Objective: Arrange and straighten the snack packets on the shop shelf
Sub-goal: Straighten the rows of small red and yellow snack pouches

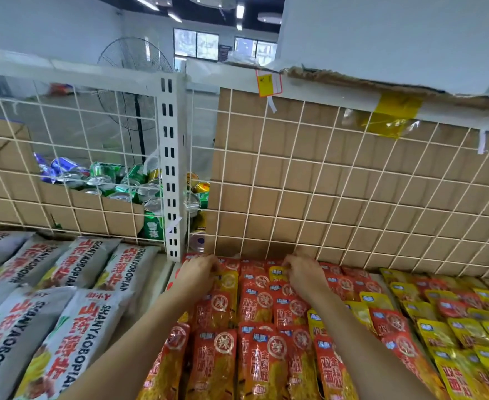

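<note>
Red snack packets (pixel 256 306) lie in overlapping rows on the shelf, running from the front edge to the wire back. Yellow packets (pixel 436 332) of the same kind fill the right side. My left hand (pixel 198 269) reaches to the back row and pinches the top of a yellow-red packet (pixel 227 284). My right hand (pixel 302 272) is beside it at the back row, its fingers curled on the top edge of a yellow packet (pixel 276 273). Both forearms stretch over the red packets.
Grey and white snack bags (pixel 72 321) lie in rows on the left section. A white slotted upright (pixel 171 174) and wire grid (pixel 324 183) back the shelf. Cardboard boxes and drink cans (pixel 116 183) sit behind the grid.
</note>
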A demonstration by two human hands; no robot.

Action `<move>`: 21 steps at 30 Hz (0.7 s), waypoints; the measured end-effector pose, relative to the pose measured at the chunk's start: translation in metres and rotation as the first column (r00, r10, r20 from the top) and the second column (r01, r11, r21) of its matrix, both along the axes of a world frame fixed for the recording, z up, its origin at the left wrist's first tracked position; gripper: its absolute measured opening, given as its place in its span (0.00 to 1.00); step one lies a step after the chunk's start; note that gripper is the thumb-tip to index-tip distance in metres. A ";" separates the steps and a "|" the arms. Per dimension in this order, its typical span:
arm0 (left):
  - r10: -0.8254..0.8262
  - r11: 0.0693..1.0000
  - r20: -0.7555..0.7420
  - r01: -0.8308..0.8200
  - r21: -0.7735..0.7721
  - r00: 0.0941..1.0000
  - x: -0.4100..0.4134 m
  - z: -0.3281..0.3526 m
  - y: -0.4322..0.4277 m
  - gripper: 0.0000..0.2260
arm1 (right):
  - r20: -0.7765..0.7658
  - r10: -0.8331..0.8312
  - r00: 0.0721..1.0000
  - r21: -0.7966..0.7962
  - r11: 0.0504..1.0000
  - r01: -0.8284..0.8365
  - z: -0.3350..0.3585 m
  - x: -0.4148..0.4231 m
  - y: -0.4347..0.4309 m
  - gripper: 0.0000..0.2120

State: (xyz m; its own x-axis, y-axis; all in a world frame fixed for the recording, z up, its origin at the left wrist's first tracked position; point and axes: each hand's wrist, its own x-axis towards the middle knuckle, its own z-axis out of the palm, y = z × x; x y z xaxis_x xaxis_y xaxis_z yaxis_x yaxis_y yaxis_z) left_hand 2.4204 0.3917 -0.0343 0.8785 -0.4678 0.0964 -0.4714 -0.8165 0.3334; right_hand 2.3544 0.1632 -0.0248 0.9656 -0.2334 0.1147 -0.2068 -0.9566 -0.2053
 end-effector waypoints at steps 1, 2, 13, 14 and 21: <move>0.000 1.000 0.007 0.000 -0.030 1.000 0.000 0.000 0.000 0.10 | 0.014 -0.002 1.000 0.011 1.000 0.002 0.001 0.000 0.000 0.10; 0.003 0.998 0.007 -0.002 -0.068 1.000 0.000 0.001 -0.001 0.09 | 0.029 -0.009 1.000 0.029 1.000 0.008 0.003 0.000 0.000 0.10; 0.075 0.782 -0.121 -0.134 -0.608 0.990 0.011 0.022 -0.015 0.09 | 0.260 -0.107 0.960 0.170 0.983 0.064 0.032 0.007 -0.001 0.06; 0.071 0.763 -0.121 -0.133 -0.633 0.990 0.010 0.024 -0.016 0.09 | 0.280 -0.110 0.954 0.180 0.982 0.060 0.035 0.008 -0.002 0.06; 0.010 0.600 -0.123 -0.105 -0.793 0.992 -0.002 0.044 -0.017 0.14 | 0.399 -0.022 0.917 0.082 0.997 -0.012 0.057 0.000 -0.001 0.05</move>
State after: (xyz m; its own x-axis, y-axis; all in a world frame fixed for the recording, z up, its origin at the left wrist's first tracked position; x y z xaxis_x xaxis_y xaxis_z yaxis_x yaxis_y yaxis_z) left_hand 2.4181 0.3751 0.0098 0.9271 -0.1947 0.3202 -0.3604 -0.2285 0.9044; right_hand 2.3543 0.1626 0.0318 0.8419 -0.2630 0.4713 -0.0961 -0.9324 -0.3485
